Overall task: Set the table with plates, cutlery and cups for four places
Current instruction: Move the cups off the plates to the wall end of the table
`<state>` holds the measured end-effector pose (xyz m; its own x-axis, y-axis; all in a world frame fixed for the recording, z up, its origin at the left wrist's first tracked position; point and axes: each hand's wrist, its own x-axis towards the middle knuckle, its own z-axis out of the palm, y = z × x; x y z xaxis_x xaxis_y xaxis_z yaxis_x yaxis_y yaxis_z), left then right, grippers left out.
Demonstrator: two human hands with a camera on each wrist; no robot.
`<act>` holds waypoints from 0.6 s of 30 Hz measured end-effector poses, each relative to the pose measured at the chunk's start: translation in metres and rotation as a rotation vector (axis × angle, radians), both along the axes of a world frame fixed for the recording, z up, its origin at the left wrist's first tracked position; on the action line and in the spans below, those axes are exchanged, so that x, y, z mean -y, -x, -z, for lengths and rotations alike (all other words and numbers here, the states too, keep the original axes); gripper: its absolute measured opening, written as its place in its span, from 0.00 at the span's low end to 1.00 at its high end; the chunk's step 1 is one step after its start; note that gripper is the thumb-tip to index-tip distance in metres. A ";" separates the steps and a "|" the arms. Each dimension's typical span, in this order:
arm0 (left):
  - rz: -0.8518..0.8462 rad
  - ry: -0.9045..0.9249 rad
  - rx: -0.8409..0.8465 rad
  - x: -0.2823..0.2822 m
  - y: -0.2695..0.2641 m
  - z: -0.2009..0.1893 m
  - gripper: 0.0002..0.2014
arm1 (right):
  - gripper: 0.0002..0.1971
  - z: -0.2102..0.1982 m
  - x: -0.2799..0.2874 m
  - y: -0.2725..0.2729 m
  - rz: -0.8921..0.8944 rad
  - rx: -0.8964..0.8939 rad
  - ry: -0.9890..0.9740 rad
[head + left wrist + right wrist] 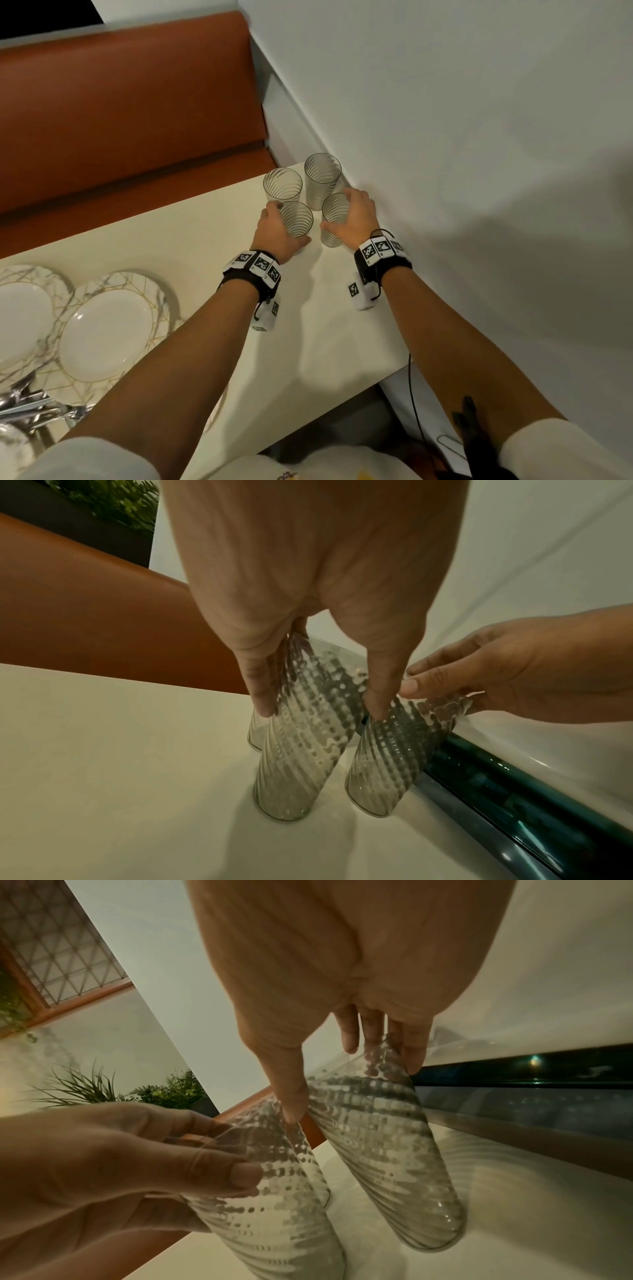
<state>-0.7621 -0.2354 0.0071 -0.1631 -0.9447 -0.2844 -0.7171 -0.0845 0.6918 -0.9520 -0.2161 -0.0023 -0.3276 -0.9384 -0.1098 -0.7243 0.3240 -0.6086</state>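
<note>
Several clear ribbed glasses stand at the far right corner of the cream table point(212, 240), by the wall. My left hand point(287, 222) grips the near left glass point(298, 219) around its upper part, thumb and fingers on opposite sides point(320, 710). Beside it, my right hand point(337, 210) grips the near right glass point(332, 226) the same way point(352, 1091). Both bases rest on the table. Two more glasses point(282, 185) point(323, 174) stand just behind, untouched. Marbled white plates point(106, 335) lie at the near left, with a heap of silver cutlery point(30, 407).
The white wall point(445, 137) runs close along the table's right edge, right beside my right hand. An orange bench seat point(120, 120) stands behind the table. A dark gap point(496, 791) runs between table and wall. The table's right end drops off near my right forearm.
</note>
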 end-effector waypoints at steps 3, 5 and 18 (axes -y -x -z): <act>-0.001 0.006 -0.014 0.004 0.003 0.003 0.49 | 0.47 0.000 0.005 0.002 -0.009 0.006 0.003; 0.001 0.006 -0.020 0.005 0.005 0.004 0.49 | 0.47 -0.001 0.007 0.003 -0.017 -0.003 0.002; 0.012 -0.049 -0.039 0.000 0.006 0.006 0.59 | 0.51 -0.012 0.005 0.005 -0.087 -0.068 -0.064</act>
